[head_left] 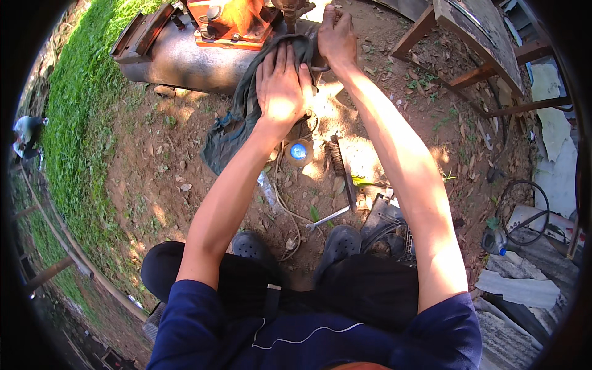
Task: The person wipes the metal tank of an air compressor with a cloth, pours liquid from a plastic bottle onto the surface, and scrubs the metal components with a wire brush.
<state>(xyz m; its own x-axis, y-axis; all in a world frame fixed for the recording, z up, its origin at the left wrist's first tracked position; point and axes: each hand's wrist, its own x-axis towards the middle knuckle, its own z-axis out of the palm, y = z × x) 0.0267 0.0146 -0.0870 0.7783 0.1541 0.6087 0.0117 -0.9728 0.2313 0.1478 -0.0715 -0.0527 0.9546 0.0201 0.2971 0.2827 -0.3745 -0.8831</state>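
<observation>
My left hand [282,89] lies with its fingers stretched flat on a dark grey-green cloth [246,102]. The cloth drapes over the end of a worn metal tank [185,69] and hangs down toward the ground. An orange machine part [231,21] is mounted on top of the tank. Just right of the tank's end, my right hand [337,38] is closed, thumb up; what its fingers hold is hidden. A metal fitting [291,7] stands above the cloth, near both hands.
Between my arms, a jar with a blue lid [299,152], a wire brush [338,157] and a spanner [328,218] sit on the dirt. A thin hose [282,200] winds by my shoes. Wooden table [487,43] at upper right; a black cable loop [524,213] and scrap sheets [521,290] lie right.
</observation>
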